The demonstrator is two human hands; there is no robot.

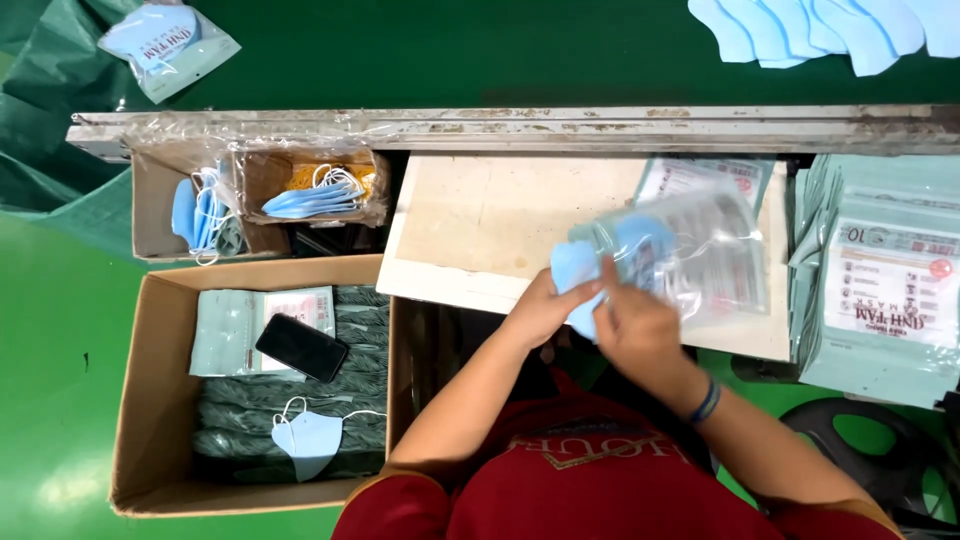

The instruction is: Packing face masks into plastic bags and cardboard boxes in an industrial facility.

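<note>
Blue face masks [578, 272], a thin folded stack, sit pinched between my two hands above the pale work surface [480, 225], their far end already inside the mouth of a clear printed pouch [705, 255]. My left hand [545, 310] closes its fingers [578, 290] on the stack's near edge from below. My right hand [635, 325] is curled shut over the pouch's open lip and the stack together, thumb on top.

I judge the stack very light and soft; it would bend and fan apart if held by one corner, so the grip belongs across the folded edge, where the layers stay together. The ear loops are thin and could snag on the pouch mouth. The pouch film looks slick and limp, so it seems best held right at the opening, one side pulled away from the other.

To my left, a cardboard box [160, 400] holds filled pouches, a black phone [301, 347] and one loose mask [310, 440]. Flat empty pouches [890, 290] are piled at my right.
</note>
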